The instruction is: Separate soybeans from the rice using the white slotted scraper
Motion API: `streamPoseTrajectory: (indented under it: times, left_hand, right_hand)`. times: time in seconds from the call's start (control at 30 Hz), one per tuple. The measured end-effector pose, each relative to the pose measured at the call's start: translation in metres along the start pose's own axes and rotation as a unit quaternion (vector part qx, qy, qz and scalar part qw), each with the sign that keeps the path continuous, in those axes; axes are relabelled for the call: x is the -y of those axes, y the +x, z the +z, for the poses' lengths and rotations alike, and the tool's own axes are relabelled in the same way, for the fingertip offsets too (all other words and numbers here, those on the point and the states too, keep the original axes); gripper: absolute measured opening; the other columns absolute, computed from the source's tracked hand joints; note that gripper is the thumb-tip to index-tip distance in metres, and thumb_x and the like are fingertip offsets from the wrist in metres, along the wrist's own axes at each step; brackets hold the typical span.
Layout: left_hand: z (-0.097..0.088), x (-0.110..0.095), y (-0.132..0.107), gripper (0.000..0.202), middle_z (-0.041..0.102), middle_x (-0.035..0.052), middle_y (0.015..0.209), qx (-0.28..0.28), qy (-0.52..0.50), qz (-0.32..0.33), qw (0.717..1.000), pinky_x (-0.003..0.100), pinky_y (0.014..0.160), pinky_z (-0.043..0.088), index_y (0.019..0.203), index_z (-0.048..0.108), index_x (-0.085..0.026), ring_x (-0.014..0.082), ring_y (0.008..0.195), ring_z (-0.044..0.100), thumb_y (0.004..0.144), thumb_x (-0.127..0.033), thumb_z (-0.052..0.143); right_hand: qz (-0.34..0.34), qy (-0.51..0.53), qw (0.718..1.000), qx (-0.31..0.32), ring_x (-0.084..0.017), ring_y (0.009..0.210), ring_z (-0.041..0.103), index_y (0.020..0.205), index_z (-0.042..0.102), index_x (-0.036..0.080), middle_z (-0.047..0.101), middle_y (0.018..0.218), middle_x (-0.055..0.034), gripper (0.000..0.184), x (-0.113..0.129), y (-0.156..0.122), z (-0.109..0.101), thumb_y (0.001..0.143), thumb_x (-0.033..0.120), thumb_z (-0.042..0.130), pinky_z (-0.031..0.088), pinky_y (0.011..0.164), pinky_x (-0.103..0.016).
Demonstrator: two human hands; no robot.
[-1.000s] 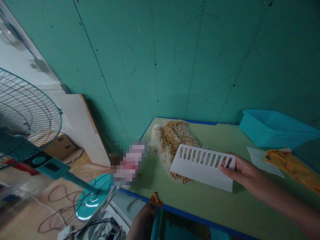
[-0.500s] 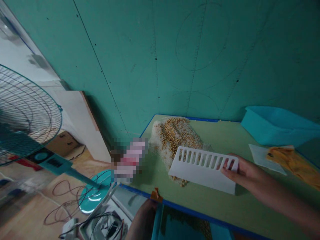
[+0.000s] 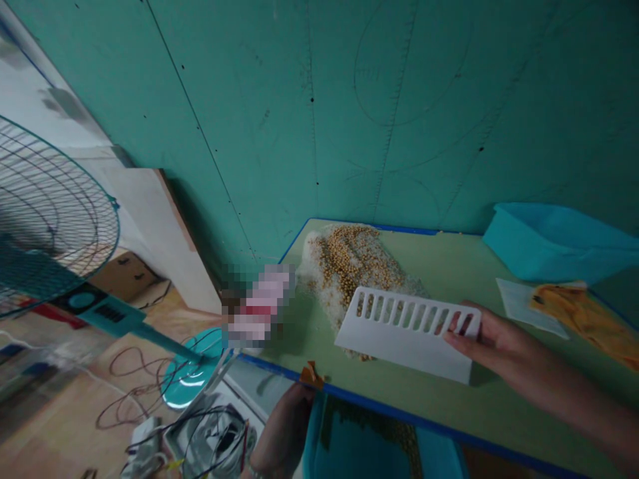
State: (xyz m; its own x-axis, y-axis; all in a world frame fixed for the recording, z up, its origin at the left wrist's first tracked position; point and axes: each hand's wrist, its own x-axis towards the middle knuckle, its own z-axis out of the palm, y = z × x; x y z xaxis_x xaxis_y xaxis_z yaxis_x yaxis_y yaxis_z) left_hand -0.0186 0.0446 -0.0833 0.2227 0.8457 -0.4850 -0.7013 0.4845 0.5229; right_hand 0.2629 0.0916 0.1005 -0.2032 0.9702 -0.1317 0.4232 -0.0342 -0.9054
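Note:
My right hand point(image 3: 492, 339) grips the right end of a white plastic panel point(image 3: 409, 346) with a row of slots, fingers through the end slots and thumb in front. The panel stands tilted on its lower edge on the green table point(image 3: 439, 266). Just behind it lies a heap of tan beans point(image 3: 349, 259) mixed with small whitish grains. My left hand point(image 3: 292, 412) is below the table's front edge, at the left rim of a blue bin point(image 3: 312, 436); its fingers are hidden. Inside that bin are more beans point(image 3: 409, 442).
A turquoise basin point(image 3: 539, 249) stands at the back right, near a white sheet point(image 3: 524, 306) and an orange cloth point(image 3: 589, 322). Left are a pixelated pink item point(image 3: 262, 303), a standing fan point(image 3: 110, 316) and tangled cables point(image 3: 219, 432). A green wall point(image 3: 249, 133) closes off the back.
The camera view has shifted slightly, so the scene sits a little higher. My right hand keeps its hold on the panel, which has barely moved. More of my left forearm shows.

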Motion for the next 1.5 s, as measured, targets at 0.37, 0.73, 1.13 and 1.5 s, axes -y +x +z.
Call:
streamPoseTrajectory:
  times: [0.37,0.73,1.13,1.5]
  left_hand:
    - [0.009,-0.013,-0.01,0.023,0.059,-0.0036,0.054,-0.004,0.017,0.026,1.0,0.025,0.056,0.045,0.061,0.06,-0.018,0.0137,0.056,0.056,0.049,-0.003,0.073]
    - [0.025,-0.013,-0.019,0.018,0.049,-0.0063,0.045,0.005,0.009,0.031,0.999,0.02,0.049,0.039,0.055,0.056,-0.017,0.0064,0.042,0.045,0.06,-0.009,0.071]
    - [0.022,-0.012,-0.024,0.023,0.064,-0.004,0.054,-0.014,-0.007,0.041,0.999,0.021,0.061,0.045,0.063,0.067,-0.018,0.0111,0.054,0.058,0.052,0.002,0.071]
    - [0.016,-0.005,-0.024,0.02,0.043,-0.0056,0.044,-0.001,-0.029,0.013,1.0,0.025,0.054,0.038,0.049,0.052,-0.017,0.0091,0.043,0.043,0.063,-0.01,0.066]
  right_hand:
    - [0.024,0.03,0.999,0.016,-0.03,0.084,0.065,0.076,0.058,0.024,0.071,0.079,-0.0072,0.032,0.001,-0.002,0.001,0.064,0.053,0.062,0.052,0.076,-0.042]
    - [0.026,0.02,0.999,0.004,-0.031,0.086,0.065,0.077,0.059,0.024,0.072,0.085,-0.0073,0.03,-0.008,0.005,-0.019,0.065,0.052,0.064,0.051,0.078,-0.041]
    - [0.024,0.017,0.999,0.017,-0.028,0.088,0.065,0.077,0.059,0.025,0.071,0.087,-0.0053,0.021,-0.007,0.003,-0.015,0.07,0.045,0.062,0.051,0.078,-0.036]
    - [0.012,0.0,1.0,0.017,-0.027,0.079,0.064,0.071,0.057,0.024,0.07,0.075,-0.0048,0.031,-0.006,0.002,-0.009,0.062,0.054,0.064,0.052,0.07,-0.036]
